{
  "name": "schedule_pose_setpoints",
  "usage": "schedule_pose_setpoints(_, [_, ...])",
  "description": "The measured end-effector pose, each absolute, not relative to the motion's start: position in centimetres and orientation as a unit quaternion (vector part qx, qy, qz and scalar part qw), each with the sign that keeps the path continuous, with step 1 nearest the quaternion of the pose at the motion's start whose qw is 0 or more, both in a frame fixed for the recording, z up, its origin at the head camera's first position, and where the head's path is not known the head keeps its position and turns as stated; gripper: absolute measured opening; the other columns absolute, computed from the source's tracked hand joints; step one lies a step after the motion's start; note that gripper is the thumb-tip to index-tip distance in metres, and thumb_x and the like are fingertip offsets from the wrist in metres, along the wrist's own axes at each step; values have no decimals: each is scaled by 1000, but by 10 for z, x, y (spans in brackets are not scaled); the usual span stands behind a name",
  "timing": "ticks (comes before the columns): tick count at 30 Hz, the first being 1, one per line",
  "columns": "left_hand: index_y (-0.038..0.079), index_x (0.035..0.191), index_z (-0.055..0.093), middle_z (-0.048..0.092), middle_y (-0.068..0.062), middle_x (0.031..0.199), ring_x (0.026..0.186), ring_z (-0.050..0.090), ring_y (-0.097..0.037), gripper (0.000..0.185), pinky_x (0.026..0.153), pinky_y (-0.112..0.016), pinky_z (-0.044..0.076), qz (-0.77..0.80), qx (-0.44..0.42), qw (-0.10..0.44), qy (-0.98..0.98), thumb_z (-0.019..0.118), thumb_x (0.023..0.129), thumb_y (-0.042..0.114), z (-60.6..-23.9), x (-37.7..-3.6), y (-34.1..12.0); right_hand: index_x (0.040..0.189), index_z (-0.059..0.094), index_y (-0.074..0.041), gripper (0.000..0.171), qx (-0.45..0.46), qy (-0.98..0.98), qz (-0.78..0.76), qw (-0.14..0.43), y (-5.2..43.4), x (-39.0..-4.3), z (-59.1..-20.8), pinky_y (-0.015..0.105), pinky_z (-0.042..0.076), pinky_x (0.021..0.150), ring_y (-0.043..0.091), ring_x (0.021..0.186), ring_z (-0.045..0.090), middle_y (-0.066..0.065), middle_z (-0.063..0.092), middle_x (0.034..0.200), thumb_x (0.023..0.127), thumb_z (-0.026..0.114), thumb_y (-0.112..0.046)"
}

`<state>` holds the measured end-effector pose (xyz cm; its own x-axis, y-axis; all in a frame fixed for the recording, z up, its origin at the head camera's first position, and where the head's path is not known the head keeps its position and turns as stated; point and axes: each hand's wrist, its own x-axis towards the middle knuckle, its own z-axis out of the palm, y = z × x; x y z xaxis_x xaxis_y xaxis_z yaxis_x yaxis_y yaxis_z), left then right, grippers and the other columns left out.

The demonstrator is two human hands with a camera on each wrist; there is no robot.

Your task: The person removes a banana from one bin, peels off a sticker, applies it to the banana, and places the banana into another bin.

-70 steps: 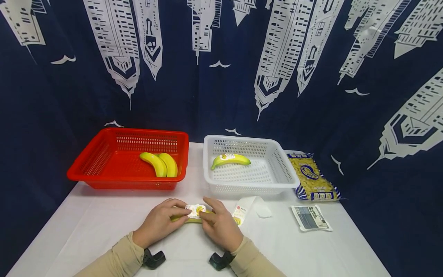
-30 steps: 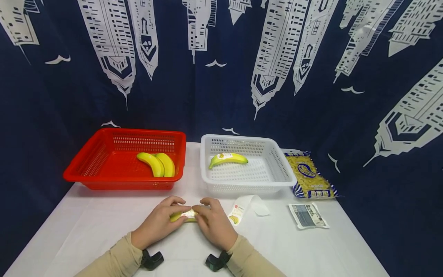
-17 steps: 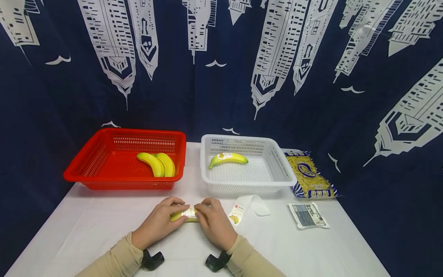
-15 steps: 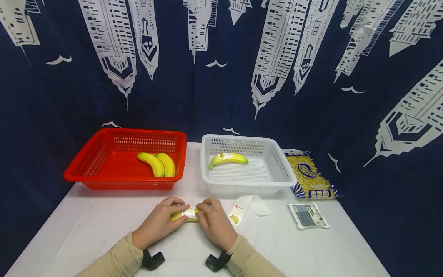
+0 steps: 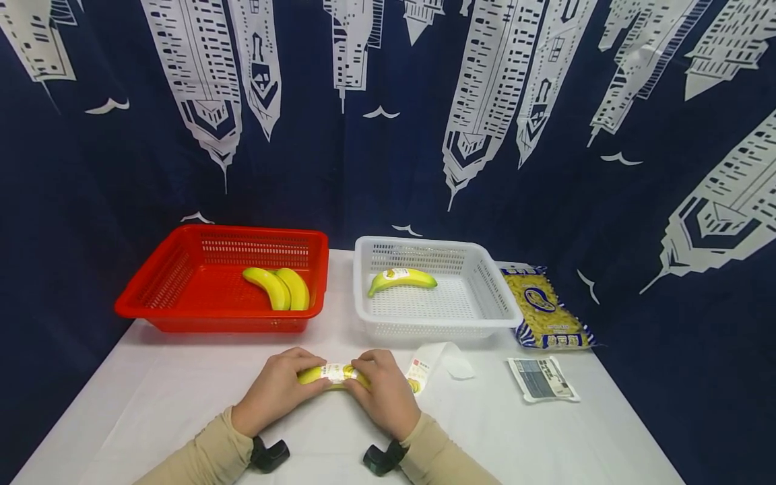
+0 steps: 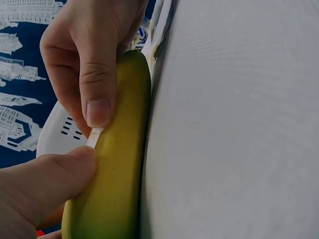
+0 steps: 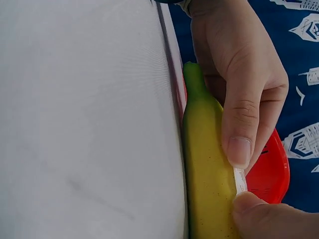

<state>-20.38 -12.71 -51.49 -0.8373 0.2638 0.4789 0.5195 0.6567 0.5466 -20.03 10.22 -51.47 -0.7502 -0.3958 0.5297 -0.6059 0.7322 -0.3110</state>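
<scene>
A yellow banana (image 5: 312, 376) with green ends lies crosswise on the white table. A white printed label (image 5: 335, 372) wraps over its upper side. My left hand (image 5: 273, 391) holds the banana's left part, thumb on the near side and fingers over the top. My right hand (image 5: 386, 396) holds the right part in the same way. In the left wrist view, both thumbs press the banana (image 6: 122, 149) beside the label's edge (image 6: 93, 137). The right wrist view shows the label's edge (image 7: 239, 180) between the thumbs, flat on the banana (image 7: 207, 164).
A red basket (image 5: 224, 323) with two bananas (image 5: 280, 288) stands at back left. Right of it, a white basket (image 5: 436, 330) holds one labelled banana (image 5: 403, 279). A curled label strip (image 5: 424, 364), a small packet (image 5: 543, 379) and a yellow bag (image 5: 545, 310) lie on the right.
My right fingers have slid right across the label and now sit near its right end, leaving more of it visible. Both thumbs now rest along the banana's near side. The left hand has barely moved.
</scene>
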Motion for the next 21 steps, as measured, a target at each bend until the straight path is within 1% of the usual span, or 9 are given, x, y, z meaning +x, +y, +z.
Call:
schedule_pose_setpoints(3, [18, 99, 82, 73, 11, 92, 85, 65, -4, 30, 75, -24, 52, -344, -217, 186, -894, 94, 73, 28, -514, -204, -126, 104, 79, -14, 30, 259, -909, 237, 224, 103, -199, -512, 29, 52, 83, 15, 100, 58, -1, 66, 104, 81, 88, -31])
schedule_pose_setpoints(7, [20, 96, 81, 72, 12, 91, 82, 63, -3, 27, 74, -23, 52, -352, -216, 177, -893, 94, 74, 28, -513, -204, -125, 100, 78, -13, 30, 251, -914, 240, 212, 108, -200, -508, 25, 50, 77, 13, 93, 56, -2, 66, 98, 78, 89, -30])
schedule_pose_setpoints(10, [23, 95, 79, 71, 13, 91, 79, 61, -3, 25, 72, -23, 51, -363, -213, 170, -891, 93, 75, 27, -513, -204, -125, 101, 77, -12, 32, 255, -916, 242, 191, 115, -203, -507, 23, 48, 75, 11, 90, 56, -4, 67, 96, 77, 89, -29])
schedule_pose_setpoints(14, [27, 95, 77, 70, 15, 90, 79, 58, -3, 25, 72, -23, 50, -377, -208, 160, -888, 92, 76, 30, -517, -206, -126, 107, 77, -11, 33, 251, -919, 264, 152, 126, -206, -506, 24, 49, 77, 11, 92, 57, -3, 70, 99, 79, 88, -26])
schedule_pose_setpoints(18, [23, 103, 77, 70, 14, 94, 82, 62, -4, 32, 76, -24, 54, -401, -209, 146, -880, 91, 78, 36, -521, -208, -128, 107, 77, -9, 31, 249, -918, 278, 131, 133, -207, -503, 26, 50, 78, 11, 93, 58, -2, 70, 100, 79, 86, -22])
schedule_pose_setpoints(21, [17, 112, 76, 73, 8, 100, 88, 66, -5, 39, 80, -27, 58, -426, -207, 146, -869, 90, 80, 35, -522, -209, -129, 102, 77, -10, 27, 259, -919, 270, 128, 136, -208, -501, 27, 50, 78, 12, 91, 58, -2, 70, 97, 79, 86, -21])
